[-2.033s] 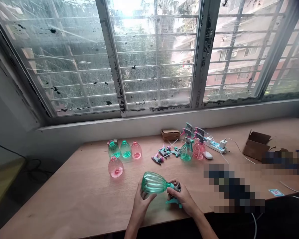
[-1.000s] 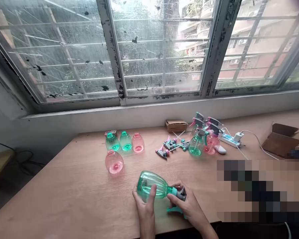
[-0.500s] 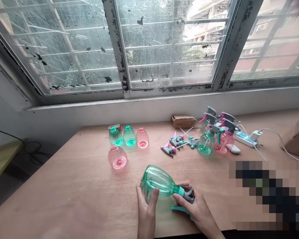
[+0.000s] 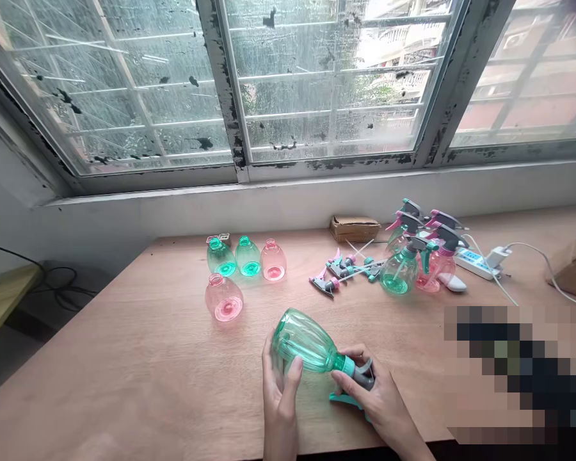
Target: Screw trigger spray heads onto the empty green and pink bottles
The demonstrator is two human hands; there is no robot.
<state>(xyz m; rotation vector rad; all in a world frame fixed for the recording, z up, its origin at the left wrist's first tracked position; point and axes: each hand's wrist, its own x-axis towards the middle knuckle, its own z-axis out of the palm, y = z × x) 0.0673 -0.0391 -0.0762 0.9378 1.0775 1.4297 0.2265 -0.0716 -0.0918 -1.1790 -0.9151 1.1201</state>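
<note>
A green see-through spray bottle (image 4: 307,342) lies tilted on its side in the air above the table's front part, its base up to the left. My left hand (image 4: 281,384) is closed round the base end, thumb on the near side. Fingers of my right hand (image 4: 372,394) are wrapped round the neck, at the teal collar and the grey spray head (image 4: 363,376). The teal trigger (image 4: 345,399) sticks out below that hand. The head sits against the bottle's mouth; how tightly it is screwed on I cannot tell.
Open-topped green bottles (image 4: 248,257) and pink bottles (image 4: 224,299) stand at the back left. Loose spray heads (image 4: 333,275) lie near a cardboard box (image 4: 354,228). Several assembled spray bottles (image 4: 399,272) stand right of them, beside a power strip (image 4: 475,262). A blurred dark patch covers the right front.
Both hands keep their hold on the bottle, whose base end has risen slightly. The whole view has shifted a little, moving the background upward.
</note>
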